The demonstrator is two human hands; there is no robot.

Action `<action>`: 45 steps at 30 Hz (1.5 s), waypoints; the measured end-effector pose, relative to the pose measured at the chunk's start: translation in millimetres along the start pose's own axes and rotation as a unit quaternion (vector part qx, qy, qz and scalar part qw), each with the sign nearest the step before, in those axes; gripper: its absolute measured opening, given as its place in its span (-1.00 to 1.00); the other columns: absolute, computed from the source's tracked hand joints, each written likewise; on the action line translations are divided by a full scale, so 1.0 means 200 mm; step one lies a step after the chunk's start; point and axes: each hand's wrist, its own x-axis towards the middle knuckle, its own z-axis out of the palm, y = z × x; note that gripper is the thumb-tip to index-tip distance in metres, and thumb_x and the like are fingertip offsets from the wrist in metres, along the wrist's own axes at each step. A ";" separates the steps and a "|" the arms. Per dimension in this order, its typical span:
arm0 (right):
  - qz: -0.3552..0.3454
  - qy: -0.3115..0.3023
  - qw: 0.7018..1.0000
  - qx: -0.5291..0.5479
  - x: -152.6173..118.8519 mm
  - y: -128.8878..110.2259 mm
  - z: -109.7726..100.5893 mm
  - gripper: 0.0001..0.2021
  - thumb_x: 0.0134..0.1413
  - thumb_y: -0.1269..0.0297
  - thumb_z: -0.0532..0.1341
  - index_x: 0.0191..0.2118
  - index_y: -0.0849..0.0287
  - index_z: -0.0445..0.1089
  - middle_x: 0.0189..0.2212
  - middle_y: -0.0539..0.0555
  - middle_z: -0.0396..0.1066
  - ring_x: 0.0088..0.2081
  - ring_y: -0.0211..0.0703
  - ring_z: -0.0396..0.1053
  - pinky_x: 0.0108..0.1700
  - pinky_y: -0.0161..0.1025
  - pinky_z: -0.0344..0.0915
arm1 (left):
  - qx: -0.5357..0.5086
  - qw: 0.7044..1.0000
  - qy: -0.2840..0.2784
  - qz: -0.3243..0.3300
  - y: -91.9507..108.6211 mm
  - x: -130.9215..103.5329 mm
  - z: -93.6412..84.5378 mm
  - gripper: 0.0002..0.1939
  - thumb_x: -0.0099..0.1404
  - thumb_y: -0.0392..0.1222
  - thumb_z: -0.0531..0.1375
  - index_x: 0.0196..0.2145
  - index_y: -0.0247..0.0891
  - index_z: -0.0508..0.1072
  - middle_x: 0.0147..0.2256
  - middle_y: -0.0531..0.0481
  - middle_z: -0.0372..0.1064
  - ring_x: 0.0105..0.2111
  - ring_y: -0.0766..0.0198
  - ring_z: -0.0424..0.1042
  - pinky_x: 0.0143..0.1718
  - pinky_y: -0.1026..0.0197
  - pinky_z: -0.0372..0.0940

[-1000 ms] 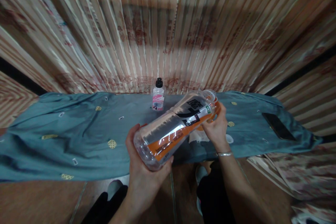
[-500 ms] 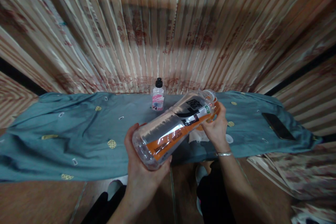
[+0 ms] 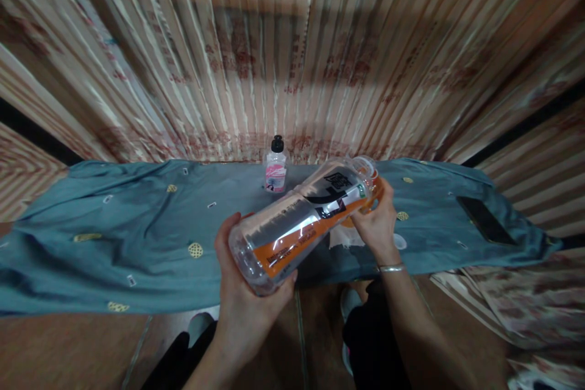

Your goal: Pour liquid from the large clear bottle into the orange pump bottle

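Note:
A large clear plastic bottle [image 3: 292,225] with an orange and black label lies slantwise in the air above the cloth, its mouth toward the upper right. My left hand [image 3: 249,292] wraps around its base from below. Near the neck, my right hand [image 3: 377,216], with a bracelet on the wrist, is closed around an orange see-through object [image 3: 377,190]; the bottle hides much of it, so its kind is unclear. Below lies a white torn-edged piece [image 3: 346,237]. A clear round disc, like a lid [image 3: 399,242], rests beside my right wrist.
Behind the bottle stands a small clear bottle [image 3: 275,173] with a black cap and pink label. A dark phone [image 3: 485,219] lies on the right. Blue-green patterned cloth [image 3: 150,231] covers the narrow table, and a striped curtain [image 3: 283,61] hangs close behind it.
The base of the large bottle and my left hand have shifted very slightly to the left. My right hand keeps its hold near the neck.

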 end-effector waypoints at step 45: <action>0.006 -0.005 1.000 -0.004 0.00 0.00 0.00 -0.12 -0.18 -0.20 0.33 0.21 0.23 0.19 0.03 0.33 0.45 -0.03 0.24 0.49 0.02 0.17 0.43 | -0.022 0.999 -0.009 -0.023 0.06 0.00 0.01 -0.06 -0.11 -0.18 0.48 0.20 -0.10 0.17 0.03 -0.08 0.36 -0.04 0.07 0.52 0.02 0.02 0.46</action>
